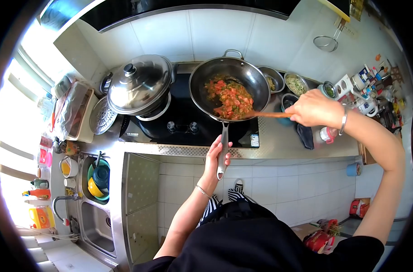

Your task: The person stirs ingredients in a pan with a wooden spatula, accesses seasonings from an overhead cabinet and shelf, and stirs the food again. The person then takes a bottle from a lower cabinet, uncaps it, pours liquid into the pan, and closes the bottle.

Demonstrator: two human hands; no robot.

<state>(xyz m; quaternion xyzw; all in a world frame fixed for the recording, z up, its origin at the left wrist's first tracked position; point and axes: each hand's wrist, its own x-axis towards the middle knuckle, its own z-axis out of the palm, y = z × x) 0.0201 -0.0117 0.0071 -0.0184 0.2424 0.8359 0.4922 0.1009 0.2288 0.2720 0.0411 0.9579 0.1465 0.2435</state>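
Note:
A dark wok (256, 75) sits over the right side of the black cooktop (156, 131). In it lies a chunky red and green mixture, with what look like tomato pieces (233, 97). My left hand (214, 156) is wrapped round the wok's long handle (224, 140), which points toward me. With my right hand (316, 109) I grip a wooden spatula (272, 114) near its end. The spatula crosses the wok's right rim, and its tip is in the food. Part of my right hand's fingers is hidden from above.
A lidded steel pot (140, 86) stands left of the wok. Several metal bowls, one with pale shreds (296, 84), sit to the right, near a dark cloth (305, 136) and a bottle (328, 134). At far left is a sink (97, 225) with stacked bowls (99, 179).

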